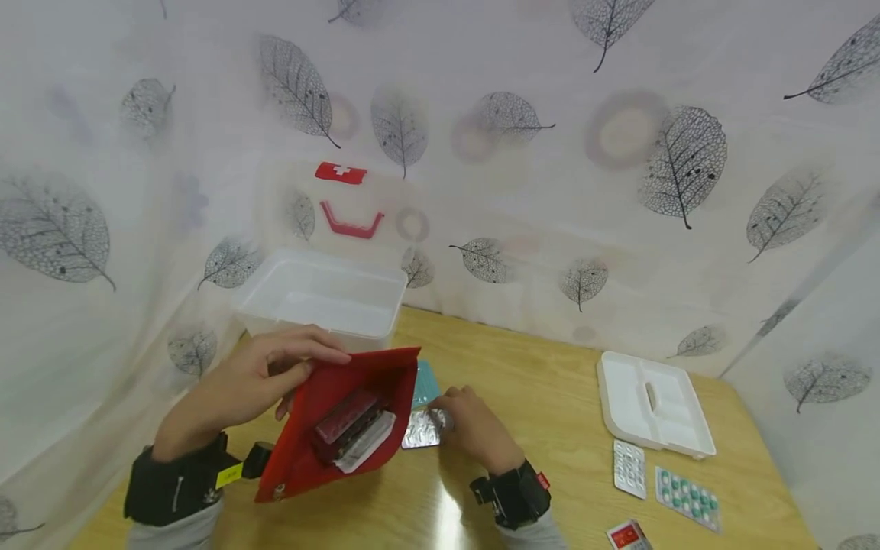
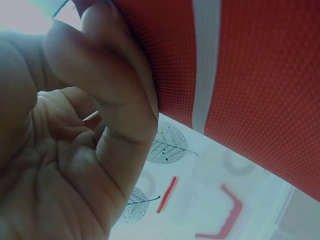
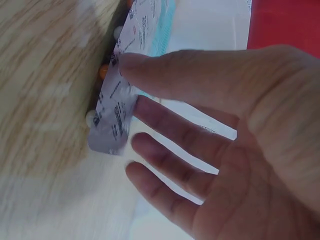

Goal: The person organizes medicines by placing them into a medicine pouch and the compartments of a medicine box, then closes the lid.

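My left hand (image 1: 257, 382) pinches the upper left edge of a red fabric pouch (image 1: 296, 458), tilted with its mouth gaping. Inside lie dark red and white packets (image 1: 367, 441). The left wrist view shows a grey stripe (image 2: 205, 60) on the pouch's outside, beside the curled fingers. To the right of the pouch, my right hand (image 1: 474, 428) pinches a silver blister pack of pills (image 1: 421, 429) at the table. In the right wrist view the thumb presses the printed foil (image 3: 117, 112), and orange and white pills show along its edge; the index finger is hidden.
A teal packet (image 1: 425, 384) lies behind the silver pack. At the back left stands a clear plastic box (image 1: 323, 263). On the right are a white divided tray (image 1: 622, 405), a silver blister pack (image 1: 629, 467), a green-and-white one (image 1: 687, 496) and a small red-and-white box (image 1: 627, 536).
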A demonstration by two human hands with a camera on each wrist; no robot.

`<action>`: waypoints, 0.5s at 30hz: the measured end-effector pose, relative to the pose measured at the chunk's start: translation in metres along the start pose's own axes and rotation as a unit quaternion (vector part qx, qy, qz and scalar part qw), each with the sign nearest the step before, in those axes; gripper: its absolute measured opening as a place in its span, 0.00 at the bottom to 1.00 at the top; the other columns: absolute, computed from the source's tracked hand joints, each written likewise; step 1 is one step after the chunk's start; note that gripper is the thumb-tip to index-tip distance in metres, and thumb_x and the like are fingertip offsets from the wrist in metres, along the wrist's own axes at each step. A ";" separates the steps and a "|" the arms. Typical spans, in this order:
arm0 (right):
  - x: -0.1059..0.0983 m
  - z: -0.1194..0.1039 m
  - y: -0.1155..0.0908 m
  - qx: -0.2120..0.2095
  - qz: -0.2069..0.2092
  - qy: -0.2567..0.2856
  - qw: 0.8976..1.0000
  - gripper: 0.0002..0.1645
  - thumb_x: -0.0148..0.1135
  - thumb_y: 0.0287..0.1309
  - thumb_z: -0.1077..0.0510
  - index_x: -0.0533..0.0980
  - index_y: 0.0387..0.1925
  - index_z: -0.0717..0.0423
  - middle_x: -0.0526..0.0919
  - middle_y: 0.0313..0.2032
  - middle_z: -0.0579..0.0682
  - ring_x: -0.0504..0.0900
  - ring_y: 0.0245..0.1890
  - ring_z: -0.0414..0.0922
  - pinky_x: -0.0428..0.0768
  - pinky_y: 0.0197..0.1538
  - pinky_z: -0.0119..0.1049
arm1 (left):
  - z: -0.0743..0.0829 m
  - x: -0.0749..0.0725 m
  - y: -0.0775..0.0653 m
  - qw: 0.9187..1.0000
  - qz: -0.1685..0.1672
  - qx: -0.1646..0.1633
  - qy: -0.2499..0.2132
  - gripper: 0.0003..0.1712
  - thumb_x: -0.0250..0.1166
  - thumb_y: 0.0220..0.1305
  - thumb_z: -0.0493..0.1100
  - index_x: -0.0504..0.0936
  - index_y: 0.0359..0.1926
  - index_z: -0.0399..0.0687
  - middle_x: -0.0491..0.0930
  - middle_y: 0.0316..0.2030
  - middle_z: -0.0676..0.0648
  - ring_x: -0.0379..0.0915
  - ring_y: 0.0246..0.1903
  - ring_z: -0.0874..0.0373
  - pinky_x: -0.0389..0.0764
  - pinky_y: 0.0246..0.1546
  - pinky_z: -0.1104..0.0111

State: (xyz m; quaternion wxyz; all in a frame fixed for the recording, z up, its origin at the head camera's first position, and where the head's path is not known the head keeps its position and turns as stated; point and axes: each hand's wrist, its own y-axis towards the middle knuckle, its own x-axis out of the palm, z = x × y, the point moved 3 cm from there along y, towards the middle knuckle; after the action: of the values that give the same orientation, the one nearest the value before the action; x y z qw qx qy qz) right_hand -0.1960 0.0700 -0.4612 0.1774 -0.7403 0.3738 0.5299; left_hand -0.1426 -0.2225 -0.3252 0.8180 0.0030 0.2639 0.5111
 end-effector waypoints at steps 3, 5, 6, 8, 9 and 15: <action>0.000 0.000 -0.001 -0.004 0.018 -0.001 1.000 0.22 0.73 0.43 0.72 0.86 0.44 0.56 0.82 0.36 0.51 0.69 0.37 0.44 0.71 0.40 0.35 | -0.002 0.000 0.000 1.000 -0.002 -0.010 -0.006 0.20 0.54 0.72 0.26 0.84 0.57 0.44 0.78 0.56 0.43 0.74 0.19 0.56 0.78 0.13 0.67; 0.000 0.000 -0.001 0.000 0.027 -0.003 1.000 0.21 0.75 0.43 0.69 0.86 0.43 0.55 0.79 0.34 0.50 0.67 0.36 0.43 0.68 0.38 0.33 | -0.004 0.000 0.000 1.000 -0.005 -0.013 -0.008 0.21 0.54 0.72 0.26 0.84 0.57 0.44 0.78 0.56 0.43 0.75 0.19 0.56 0.78 0.14 0.67; 0.000 0.000 -0.001 0.003 0.030 -0.005 1.000 0.21 0.76 0.43 0.68 0.86 0.43 0.55 0.78 0.33 0.50 0.66 0.35 0.43 0.66 0.37 0.33 | -0.004 0.000 0.001 1.000 -0.007 -0.012 -0.009 0.21 0.54 0.72 0.26 0.83 0.58 0.44 0.78 0.56 0.43 0.74 0.18 0.56 0.78 0.14 0.67; 0.000 0.000 0.000 0.014 0.032 -0.007 0.999 0.22 0.79 0.41 0.66 0.86 0.43 0.55 0.77 0.32 0.49 0.65 0.35 0.43 0.62 0.37 0.33 | -0.004 0.000 0.003 1.000 -0.010 -0.010 -0.005 0.21 0.54 0.71 0.26 0.83 0.58 0.44 0.78 0.55 0.43 0.74 0.18 0.57 0.78 0.14 0.67; 0.000 0.000 0.000 0.019 0.031 -0.011 0.999 0.22 0.80 0.40 0.65 0.86 0.43 0.54 0.76 0.33 0.48 0.65 0.35 0.43 0.61 0.37 0.34 | -0.004 0.000 0.003 1.000 -0.010 -0.009 -0.004 0.21 0.54 0.71 0.26 0.83 0.58 0.44 0.78 0.55 0.44 0.74 0.19 0.57 0.78 0.14 0.67; -0.003 0.001 0.006 0.039 0.016 -0.024 0.999 0.20 0.79 0.44 0.64 0.86 0.43 0.51 0.79 0.35 0.47 0.67 0.37 0.44 0.58 0.40 0.39 | -0.003 -0.003 0.007 1.000 -0.013 -0.005 -0.007 0.21 0.53 0.72 0.26 0.83 0.58 0.42 0.78 0.55 0.44 0.73 0.17 0.58 0.78 0.14 0.66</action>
State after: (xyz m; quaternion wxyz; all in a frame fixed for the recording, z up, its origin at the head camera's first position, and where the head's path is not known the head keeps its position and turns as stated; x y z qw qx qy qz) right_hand -0.2011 0.0678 -0.4583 0.2066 -0.7138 0.4022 0.5348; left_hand -0.1510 -0.2225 -0.3249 0.8266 -0.0007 0.2553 0.5015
